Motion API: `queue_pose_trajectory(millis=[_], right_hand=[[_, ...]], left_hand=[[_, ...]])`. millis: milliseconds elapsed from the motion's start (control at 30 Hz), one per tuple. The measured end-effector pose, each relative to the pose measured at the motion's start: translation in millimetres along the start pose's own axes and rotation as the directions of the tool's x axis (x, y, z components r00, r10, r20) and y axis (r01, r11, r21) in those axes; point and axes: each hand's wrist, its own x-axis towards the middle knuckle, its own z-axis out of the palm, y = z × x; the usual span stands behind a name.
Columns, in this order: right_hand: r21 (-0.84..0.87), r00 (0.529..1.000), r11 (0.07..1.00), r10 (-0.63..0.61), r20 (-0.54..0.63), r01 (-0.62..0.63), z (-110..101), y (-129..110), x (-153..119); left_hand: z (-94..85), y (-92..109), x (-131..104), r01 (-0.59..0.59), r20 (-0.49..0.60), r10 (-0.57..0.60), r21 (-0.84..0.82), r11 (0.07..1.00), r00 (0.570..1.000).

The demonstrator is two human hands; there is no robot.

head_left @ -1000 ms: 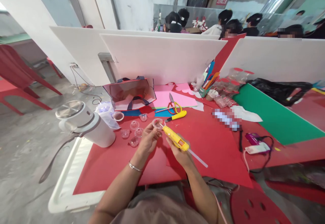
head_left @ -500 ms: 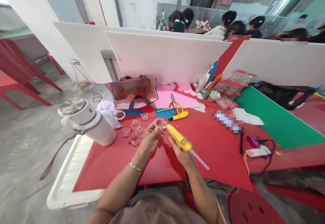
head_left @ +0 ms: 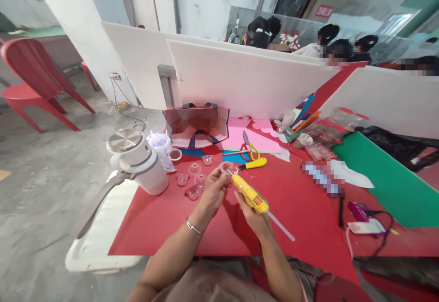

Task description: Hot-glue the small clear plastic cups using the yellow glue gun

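My left hand (head_left: 216,187) pinches a small clear plastic cup (head_left: 227,168) by its edge, with its round rim turned up toward me. In my right hand (head_left: 253,213) is a yellow hot glue gun (head_left: 249,193), its nozzle at the cup's rim; whether they touch I cannot tell. A translucent glue stick (head_left: 281,226) sticks out of the gun's back end. Left of my hands lie several more clear plastic cups (head_left: 182,180) on the red sheet (head_left: 157,229). Just beyond the glue gun are a yellow utility knife (head_left: 255,163) and scissors (head_left: 252,149) with red and yellow handles.
A white jug (head_left: 147,169) with a grey strap stands at the left, beside an open bag (head_left: 196,130). Pink paper (head_left: 236,133) lies at the back. To the right are stacked clear jars (head_left: 343,124), a green board (head_left: 373,178) and a purple device (head_left: 360,211) with cables.
The whole view has shifted, so the table and my hands appear farther right. My hands keep hold of the cup and the glue gun, with the nozzle still at the cup.
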Motion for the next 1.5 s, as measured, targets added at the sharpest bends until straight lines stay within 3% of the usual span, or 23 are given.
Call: queue_pose_trajectory(millis=[200,567,800,1000,1200,1367,1500], right_hand=[[-0.046,1.000,0.999,0.005,-0.010,-0.006,5.0,-5.3,11.3],[-0.078,0.998,0.997,0.009,-0.065,-0.014,4.6,3.7,11.7],[-0.016,1.000,1.000,0.012,0.012,-0.012,6.7,7.7,12.6],[0.010,0.999,1.000,0.012,-0.039,-0.012,5.0,9.9,16.8],[0.022,0.999,0.999,0.038,-0.027,-0.037,-3.4,17.0,6.6],[-0.018,0.985,0.993,0.114,-0.131,-0.117,-13.8,23.7,-0.6],[-0.008,0.983,0.992,0.123,-0.133,-0.125,-13.3,24.2,-7.5]], left_hand=[[-1.1,1.4,2.8,0.023,-0.031,-0.024,-0.036,0.999,0.999],[-2.7,3.2,6.6,-0.090,-0.061,0.093,0.043,0.995,0.994],[-9.8,-3.8,10.9,-0.116,-0.087,0.124,0.092,0.989,0.988],[-13.8,-6.9,13.9,-0.117,-0.104,0.133,0.152,0.981,0.986],[-8.5,-15.1,13.8,-0.101,-0.059,0.114,0.194,0.976,0.992],[-2.6,-21.9,11.3,-0.066,-0.032,0.076,0.238,0.969,0.997],[-2.8,-24.5,12.1,-0.065,-0.013,0.071,0.259,0.964,0.997]])
